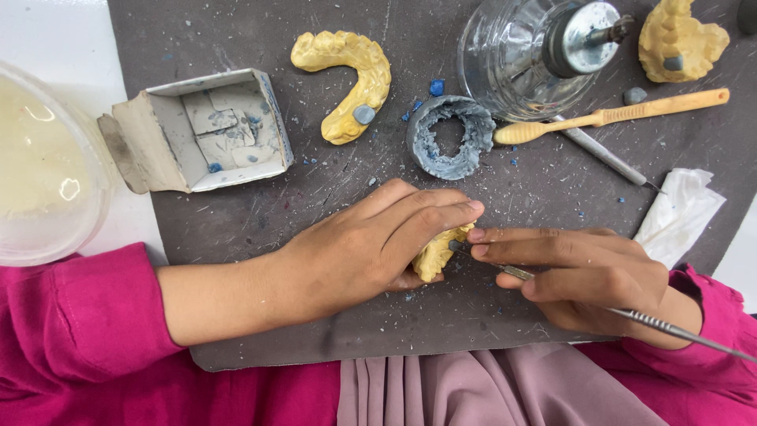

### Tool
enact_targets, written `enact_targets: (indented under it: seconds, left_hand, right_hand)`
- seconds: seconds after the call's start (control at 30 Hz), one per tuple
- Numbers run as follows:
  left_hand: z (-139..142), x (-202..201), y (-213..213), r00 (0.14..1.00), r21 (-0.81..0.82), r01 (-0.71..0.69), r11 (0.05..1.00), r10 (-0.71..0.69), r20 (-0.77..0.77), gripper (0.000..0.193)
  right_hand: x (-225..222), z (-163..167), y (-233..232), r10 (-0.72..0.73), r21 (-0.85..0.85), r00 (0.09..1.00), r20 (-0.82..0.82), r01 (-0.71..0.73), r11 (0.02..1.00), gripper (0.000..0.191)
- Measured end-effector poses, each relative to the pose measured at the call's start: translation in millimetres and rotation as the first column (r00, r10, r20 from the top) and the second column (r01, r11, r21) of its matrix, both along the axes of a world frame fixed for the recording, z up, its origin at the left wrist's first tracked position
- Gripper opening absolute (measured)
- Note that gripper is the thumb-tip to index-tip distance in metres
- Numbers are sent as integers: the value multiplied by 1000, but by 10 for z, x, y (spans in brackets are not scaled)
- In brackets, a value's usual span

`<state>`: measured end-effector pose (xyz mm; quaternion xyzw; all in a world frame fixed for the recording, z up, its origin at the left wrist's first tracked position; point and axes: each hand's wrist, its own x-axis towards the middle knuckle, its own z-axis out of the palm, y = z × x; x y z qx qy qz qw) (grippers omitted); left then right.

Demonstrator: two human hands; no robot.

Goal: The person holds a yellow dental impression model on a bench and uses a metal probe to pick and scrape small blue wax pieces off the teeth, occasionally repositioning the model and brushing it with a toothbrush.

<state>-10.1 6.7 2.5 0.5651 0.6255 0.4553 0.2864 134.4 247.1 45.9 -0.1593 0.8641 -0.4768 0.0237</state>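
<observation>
My left hand [371, 244] grips a yellow dental cast [438, 254] against the dark grey mat [260, 229], fingers curled over its top. My right hand [583, 272] holds a thin metal carving tool [670, 327] like a pen; its tip touches the cast at the right side. Most of the cast is hidden under my left fingers.
Another yellow arch cast [351, 75] and a grey-blue wax ring [449, 138] lie farther back. An open small cardboard box [209, 130] sits left, a translucent bowl [43, 166] at far left. A glass burner [536, 47], a yellow-handled brush [623, 116], a third cast [680, 39] and a tissue [678, 213] are right.
</observation>
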Motion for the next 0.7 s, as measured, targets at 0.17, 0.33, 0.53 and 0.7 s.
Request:
enact_targets:
  seconds: [0.17,0.33,0.53,0.7]
  left_hand:
    - [-1,-6,-4,1000,-13,9,1000,-9,22,92]
    - [-14,2,-1,1000,5,-1,1000,1,1,92]
    - [-23,9,5,1000,5,-8,1000,8,4,92]
    - [-16,3,-3,1000,-8,0,1000,0,7,91]
  right_hand:
    - [-48,5,-20,-16,-96,1000,-12,15,995,32]
    - [-36,-36,-4,-27,-201,998,-57,15,980,35]
    - [21,-99,23,-22,-108,998,-65,15,994,33]
    - [31,-37,22,3,-8,999,-41,-3,1000,26]
